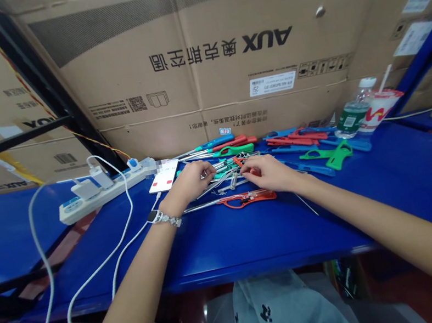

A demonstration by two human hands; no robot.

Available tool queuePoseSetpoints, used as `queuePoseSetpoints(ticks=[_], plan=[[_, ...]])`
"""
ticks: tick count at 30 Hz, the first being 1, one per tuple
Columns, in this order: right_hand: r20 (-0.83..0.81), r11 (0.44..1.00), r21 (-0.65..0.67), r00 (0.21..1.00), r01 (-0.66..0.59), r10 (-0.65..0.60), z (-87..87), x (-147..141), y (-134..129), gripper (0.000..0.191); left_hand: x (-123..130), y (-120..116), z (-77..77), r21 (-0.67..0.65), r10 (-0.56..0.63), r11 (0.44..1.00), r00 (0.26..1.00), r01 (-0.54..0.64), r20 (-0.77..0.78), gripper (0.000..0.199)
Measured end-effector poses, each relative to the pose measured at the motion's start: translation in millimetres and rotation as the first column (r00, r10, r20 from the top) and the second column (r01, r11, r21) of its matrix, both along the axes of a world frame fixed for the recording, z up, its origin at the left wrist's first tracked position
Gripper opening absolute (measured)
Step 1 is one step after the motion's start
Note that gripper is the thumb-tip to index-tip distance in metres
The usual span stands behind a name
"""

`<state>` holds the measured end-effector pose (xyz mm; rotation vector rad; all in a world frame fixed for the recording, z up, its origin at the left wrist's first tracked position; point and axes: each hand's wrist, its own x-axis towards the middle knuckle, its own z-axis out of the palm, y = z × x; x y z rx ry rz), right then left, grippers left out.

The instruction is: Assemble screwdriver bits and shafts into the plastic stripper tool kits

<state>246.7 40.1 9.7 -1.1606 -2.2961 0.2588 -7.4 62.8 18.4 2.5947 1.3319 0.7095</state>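
Observation:
My left hand [195, 179] reaches over a pile of small lighter parts, fingers curled together at a thin metal piece; what exactly they hold is too small to tell. My right hand [266, 172] is closed at the pile's right side, with an orange-red lighter part [256, 171] showing between its fingers. Under and between both hands lie metal tubes, green pieces and a small clear cylinder [233, 181]. Just in front of them rests an orange long-reach lighter [242, 200], its casing opened and its metal tube pointing left.
Blue, red and green lighter casings [299, 138] lie to the right, more lighters [216, 143] behind. A white phone-like slab [163, 176], power strip [108, 190] and cables are left. A water bottle [353, 112] and drink cup [378, 110] stand right, before a large carton [210, 12].

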Motion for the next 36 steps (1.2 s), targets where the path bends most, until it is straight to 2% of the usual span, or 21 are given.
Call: queuePoseSetpoints(ticks=[4, 8, 15, 19, 23, 31, 36], plan=[[0.051, 0.999, 0.036, 0.999, 0.011, -0.013, -0.1, -1.8, 6.1, 0.019, -4.8, -0.3, -11.4, 0.078, -0.006, 0.997, 0.996, -0.001, 0.087, 0.016], [0.157, 0.996, 0.082, 0.986, 0.043, -0.056, 2.2, -3.7, 11.5, 0.016, -10.5, -5.6, -19.7, 0.065, -0.017, 0.998, 0.995, 0.010, 0.101, 0.015], [0.408, 0.981, 0.183, 0.903, 0.065, -0.136, 15.0, -17.8, 31.4, 0.020, 3.1, -11.9, -18.8, 0.044, -0.014, 0.999, 0.998, 0.012, 0.053, 0.014], [0.502, 0.988, 0.143, 0.856, 0.056, -0.122, 19.6, -20.6, 43.3, 0.019, 6.0, -14.1, -19.6, 0.040, -0.045, 0.998, 0.998, 0.043, 0.049, 0.016], [0.471, 0.995, 0.100, 0.880, 0.027, -0.071, 18.7, -17.4, 48.4, 0.015, 3.6, -13.1, -20.0, 0.049, -0.011, 0.999, 0.999, 0.010, 0.039, 0.017], [0.346, 0.993, 0.114, 0.938, -0.025, -0.016, 14.8, -24.0, 41.6, 0.009, -0.1, -9.5, -23.1, 0.097, 0.056, 0.994, 0.998, -0.057, 0.006, 0.015], [0.330, 0.996, 0.084, 0.944, -0.020, -0.009, 19.2, -38.1, 43.8, 0.022, 0.3, -12.2, -21.4, 0.075, 0.057, 0.996, 0.998, -0.056, -0.006, 0.015]])
